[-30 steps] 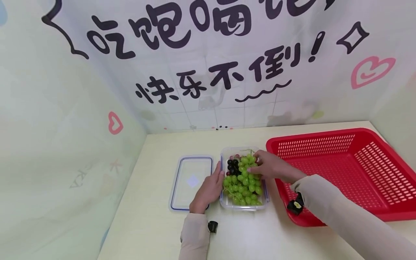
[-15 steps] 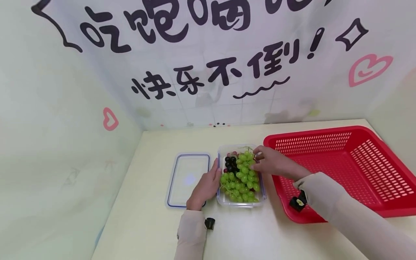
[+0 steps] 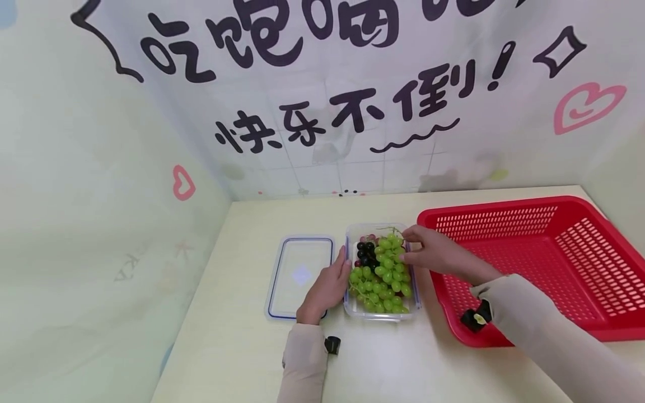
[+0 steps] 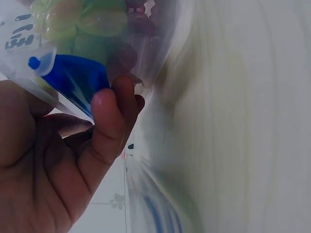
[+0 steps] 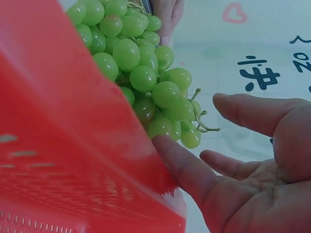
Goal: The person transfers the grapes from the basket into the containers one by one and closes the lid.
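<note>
A clear plastic food container [image 3: 380, 317] holds bunches of green grapes [image 3: 387, 274], with black grapes [image 3: 365, 253] and a few red ones partly covered at its far left. My left hand [image 3: 326, 286] lies along the container's left wall, fingers extended in the head view. Up close in the left wrist view, its fingertips touch beside a blue locking flap [image 4: 80, 77]. At the container's far right edge is my right hand [image 3: 434, 253]. Its thumb and fingers are spread apart in the right wrist view, index fingertip [image 5: 163, 141] right at the lowest grapes and nothing held.
A clear lid with a blue seal [image 3: 301, 275] lies flat on the table [image 3: 242, 347], left of the container. To the right stands a large red plastic basket [image 3: 496, 219], with my right forearm reaching over its near edge. A printed cloth [image 3: 282, 173] hangs behind.
My right hand has let go of the green grapes and drawn slightly right, its thumb and fingers parting. The left hand stays by the container's wall. The head view has shifted a little.
</note>
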The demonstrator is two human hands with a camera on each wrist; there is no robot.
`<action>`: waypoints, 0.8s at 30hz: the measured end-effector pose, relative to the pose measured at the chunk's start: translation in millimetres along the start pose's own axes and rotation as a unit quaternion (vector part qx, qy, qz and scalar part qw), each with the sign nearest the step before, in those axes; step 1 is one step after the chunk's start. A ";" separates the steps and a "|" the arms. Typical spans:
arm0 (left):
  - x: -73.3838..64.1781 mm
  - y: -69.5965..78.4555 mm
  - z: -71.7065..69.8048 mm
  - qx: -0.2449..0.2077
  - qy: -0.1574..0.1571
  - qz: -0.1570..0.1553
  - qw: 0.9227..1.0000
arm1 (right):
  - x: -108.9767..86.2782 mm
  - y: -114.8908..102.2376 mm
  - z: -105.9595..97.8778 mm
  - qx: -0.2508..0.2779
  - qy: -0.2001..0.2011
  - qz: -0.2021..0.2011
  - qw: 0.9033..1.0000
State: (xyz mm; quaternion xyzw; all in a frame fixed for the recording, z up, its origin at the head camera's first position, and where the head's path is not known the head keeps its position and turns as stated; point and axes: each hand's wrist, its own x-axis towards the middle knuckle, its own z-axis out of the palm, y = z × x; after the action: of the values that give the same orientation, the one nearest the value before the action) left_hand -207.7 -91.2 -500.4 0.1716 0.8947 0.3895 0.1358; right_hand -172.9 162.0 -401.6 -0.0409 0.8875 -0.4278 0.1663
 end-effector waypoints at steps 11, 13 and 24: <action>-12.9 1.9 -5.4 0.003 0.010 -0.011 1.000 | -4.7 1.6 0.4 0.015 -0.006 -0.022 1.000; -14.2 1.0 -8.1 0.010 0.013 -0.015 1.000 | -5.4 3.2 -0.7 0.005 -0.003 -0.029 1.000; -24.1 -7.5 -49.6 0.056 0.056 -0.038 0.996 | -8.7 -2.1 -10.2 -0.006 0.033 -0.043 0.999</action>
State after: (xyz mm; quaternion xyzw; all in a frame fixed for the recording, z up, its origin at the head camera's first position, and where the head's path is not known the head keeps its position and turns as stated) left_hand -206.1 -138.1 -470.6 0.1230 0.9270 0.3425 0.0906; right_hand -168.2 170.1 -391.8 -0.0663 0.8926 -0.4300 0.1183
